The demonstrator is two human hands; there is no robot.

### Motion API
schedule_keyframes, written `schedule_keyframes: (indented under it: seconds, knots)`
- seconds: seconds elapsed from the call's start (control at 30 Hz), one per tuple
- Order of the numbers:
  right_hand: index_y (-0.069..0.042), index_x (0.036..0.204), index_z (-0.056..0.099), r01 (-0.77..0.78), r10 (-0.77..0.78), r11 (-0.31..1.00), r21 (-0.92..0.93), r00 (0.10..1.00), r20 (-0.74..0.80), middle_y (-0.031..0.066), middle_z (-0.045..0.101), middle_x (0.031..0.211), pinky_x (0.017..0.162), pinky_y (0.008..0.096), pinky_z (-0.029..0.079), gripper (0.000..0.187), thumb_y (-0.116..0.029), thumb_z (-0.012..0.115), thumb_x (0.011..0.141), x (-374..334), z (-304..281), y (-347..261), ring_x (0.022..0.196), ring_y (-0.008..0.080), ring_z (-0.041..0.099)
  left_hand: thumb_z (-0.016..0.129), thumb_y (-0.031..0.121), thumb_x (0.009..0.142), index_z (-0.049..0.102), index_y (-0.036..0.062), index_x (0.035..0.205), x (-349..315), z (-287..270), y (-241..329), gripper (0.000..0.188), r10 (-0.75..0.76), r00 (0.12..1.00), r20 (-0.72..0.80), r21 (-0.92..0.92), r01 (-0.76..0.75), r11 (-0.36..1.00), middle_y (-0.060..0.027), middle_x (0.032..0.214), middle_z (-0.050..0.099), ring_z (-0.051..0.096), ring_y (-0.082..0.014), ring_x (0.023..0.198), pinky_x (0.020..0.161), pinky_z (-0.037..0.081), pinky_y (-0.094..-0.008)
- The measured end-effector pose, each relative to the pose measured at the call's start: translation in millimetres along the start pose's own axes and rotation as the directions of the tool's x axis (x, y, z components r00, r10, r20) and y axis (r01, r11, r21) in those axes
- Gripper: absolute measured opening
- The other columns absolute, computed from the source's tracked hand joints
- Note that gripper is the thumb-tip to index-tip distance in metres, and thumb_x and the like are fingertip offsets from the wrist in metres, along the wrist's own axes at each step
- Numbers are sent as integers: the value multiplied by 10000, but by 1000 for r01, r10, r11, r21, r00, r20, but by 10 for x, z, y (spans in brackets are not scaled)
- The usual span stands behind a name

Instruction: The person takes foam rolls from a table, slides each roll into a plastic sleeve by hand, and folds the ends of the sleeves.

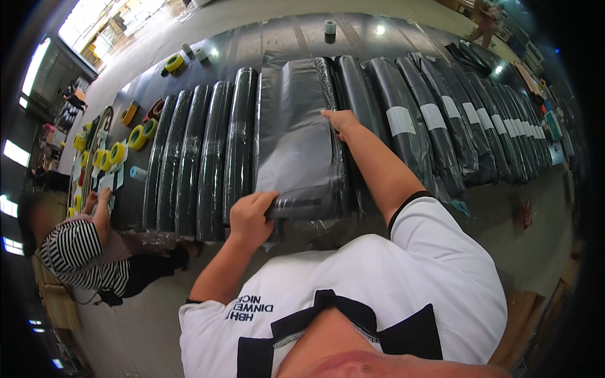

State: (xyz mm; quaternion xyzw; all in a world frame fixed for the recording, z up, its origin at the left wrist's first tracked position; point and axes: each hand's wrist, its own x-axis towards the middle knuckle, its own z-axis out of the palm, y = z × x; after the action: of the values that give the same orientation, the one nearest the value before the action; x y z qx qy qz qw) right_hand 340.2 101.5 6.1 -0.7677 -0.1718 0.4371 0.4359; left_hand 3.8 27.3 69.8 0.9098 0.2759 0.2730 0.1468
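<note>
A wide, flat black plastic bag (293,142), glossy and partly see-through, lies in front of me on the dark table. My left hand (252,216) is closed on its near left corner, thumb and fingers pinching the film. Farther up, my right hand (340,121) grips the bag's right edge, its index finger and thumb against the plastic. Whatever lies beneath the bag is hidden. Directly left of it lies a narrow black plastic-wrapped bundle (241,138). Another long black bundle (359,94) lies close on the right, partly covered by my right arm.
Several black bundles with white labels (401,121) run along the right. Yellow tape rolls (137,137) lie on the left, with a tape dispenser (173,64) farther back. A small white roll (329,27) stands at the far edge. A co-worker in a striped top (79,252) works at the left.
</note>
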Motion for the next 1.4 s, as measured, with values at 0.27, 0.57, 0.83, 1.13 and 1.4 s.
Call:
schedule_keyframes:
  seconds: [0.27, 0.57, 0.83, 1.13, 1.4]
  knots:
    - [44, 1134, 662, -50, 72, 995, -83, 955, 287, 201, 696, 1053, 845, 406, 522, 597, -465, 692, 823, 1547, 36, -57, 977, 326, 679, 677, -41, 537, 674, 45, 1036, 108, 35, 305, 506, 48, 999, -23, -169, -51, 984, -127, 937, 693, 669, -328, 856, 768, 532, -398]
    - [33, 1191, 633, 759, -705, 610, -230, 651, 280, 151, 695, 1078, 851, 317, 500, 459, -164, 681, 780, 1565, -1716, -954, 972, 215, 641, 722, 43, 580, 649, 94, 1047, 923, 978, 1351, 475, 169, 984, 52, -160, -159, 974, -73, 970, 683, 660, -287, 899, 779, 511, -394]
    - [-3, 1264, 583, 411, -379, 901, -137, 901, 210, 125, 667, 1134, 914, 356, 461, 462, -89, 667, 818, 1981, -3690, 227, 1010, 229, 622, 672, 80, 721, 621, 125, 1063, 1417, 2283, 2226, 348, 171, 872, 459, -285, -38, 958, -65, 985, 655, 626, -307, 954, 786, 498, -426]
    - [20, 1438, 373, 340, -675, 498, -798, 729, -111, 269, 513, 1356, 1041, 435, 405, 858, -373, 751, 776, 2025, -3844, 384, 1253, 413, 498, 754, 334, 785, 472, 8, 1347, 1449, 2423, 2432, 708, 448, 750, 487, -508, -174, 844, -190, 1451, 434, 413, -368, 1334, 1077, 361, -452]
    - [10, 1441, 383, 742, -804, 43, -669, 423, 417, 262, 363, 1486, 1129, 477, 276, 732, -341, 677, 869, -112, -3069, 1270, 1379, 426, 333, 624, 386, 868, 438, 35, 1404, 397, 2114, 869, 667, -551, 835, -16, 447, 498, 743, -223, 1501, 349, 307, -360, 1386, 1113, 275, -471]
